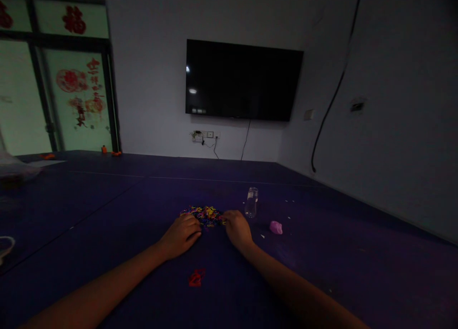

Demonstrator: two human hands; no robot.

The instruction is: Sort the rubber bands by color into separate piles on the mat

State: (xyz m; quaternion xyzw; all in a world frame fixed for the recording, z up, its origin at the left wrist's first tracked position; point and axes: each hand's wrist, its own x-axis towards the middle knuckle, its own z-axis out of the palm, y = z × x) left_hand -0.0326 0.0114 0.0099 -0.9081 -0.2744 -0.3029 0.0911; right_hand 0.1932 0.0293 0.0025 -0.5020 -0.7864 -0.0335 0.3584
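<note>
A heap of small coloured rubber bands [207, 214], yellow, blue, red and pink, lies on the dark blue surface. My left hand [182, 236] rests at the heap's left edge, palm down, with its thumb apart from the fingers. At the right edge, my right hand [238, 228] has its fingers bent together into the bands; its fingertips are partly hidden among them. Closer to me, between my forearms, lies a small separate group of red bands [196, 277]. Just beyond my right hand stands a clear bottle [251, 203], its mouth uncovered.
Right of the bottle sits a pink crumpled lump [275, 227], with small white scraps around it. A blurred clear plastic bag [16, 169] lies at the far left. Small orange objects [104, 149] are near the glass door. A television [243, 80] hangs on the wall ahead.
</note>
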